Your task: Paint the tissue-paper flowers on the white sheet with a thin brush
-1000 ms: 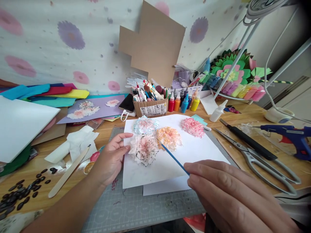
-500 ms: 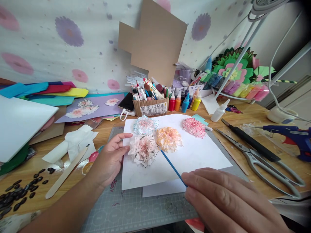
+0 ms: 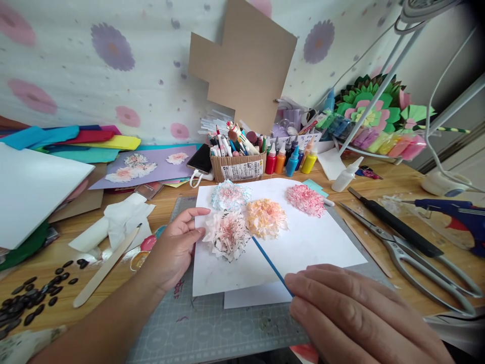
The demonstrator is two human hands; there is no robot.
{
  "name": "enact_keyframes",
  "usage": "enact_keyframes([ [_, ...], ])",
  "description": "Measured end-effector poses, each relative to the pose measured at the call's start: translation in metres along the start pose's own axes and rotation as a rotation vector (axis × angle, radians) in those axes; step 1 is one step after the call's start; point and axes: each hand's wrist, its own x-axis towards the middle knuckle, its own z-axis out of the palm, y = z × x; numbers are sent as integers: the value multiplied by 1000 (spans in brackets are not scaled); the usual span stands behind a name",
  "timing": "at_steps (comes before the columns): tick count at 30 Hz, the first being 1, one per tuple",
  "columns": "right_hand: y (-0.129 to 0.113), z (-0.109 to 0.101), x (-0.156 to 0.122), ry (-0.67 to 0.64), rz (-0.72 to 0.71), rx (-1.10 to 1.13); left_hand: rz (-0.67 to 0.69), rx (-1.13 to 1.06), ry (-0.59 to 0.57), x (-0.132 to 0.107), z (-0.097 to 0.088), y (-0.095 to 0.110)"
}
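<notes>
My left hand (image 3: 184, 242) pinches the left edge of a white paper sheet (image 3: 318, 247), thumb beside a ruffled paper flower (image 3: 231, 235) with pale pink petals and dark-tipped edges. In the fingers of my right hand (image 3: 348, 308) is a slim blue paintbrush (image 3: 271, 263). Its far end meets the right rim of that flower; the bristles are too small to make out. On the same sheet lie an orange-yellow flower (image 3: 267, 217), a blue-edged flower (image 3: 229, 194) and a red-pink flower (image 3: 306, 198).
Under the paper is a grey cutting mat (image 3: 197, 328). Scissors (image 3: 394, 242) and a glue gun (image 3: 450, 207) lie right. A wooden stick (image 3: 106, 268), tissue (image 3: 127, 217) and black seeds (image 3: 30, 301) are left. Behind stand a pen box (image 3: 238, 167) and paint bottles (image 3: 291, 162).
The whole view has shifted slightly, so things appear a little further right. Both hands keep their holds, and the brush end stays at the dark-edged flower's right rim.
</notes>
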Motion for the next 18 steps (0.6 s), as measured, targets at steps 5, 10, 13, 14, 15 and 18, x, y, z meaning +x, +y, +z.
enact_keyframes([
  [5,4,-1,2,10,-26,22,0,8,-1,-1,-2,-1],
  [10,5,-1,-1,-1,-17,-3,-1,15,-5,-2,-3,-1],
  [13,4,-2,-2,12,-11,8,-4,23,1,-2,-2,-1],
  [14,4,-2,-3,10,1,16,-6,26,4,-1,-2,0],
  [15,4,-2,-3,1,15,25,-7,29,6,-1,-1,0],
  [18,2,-3,-5,-18,35,58,-15,37,4,0,-1,0],
])
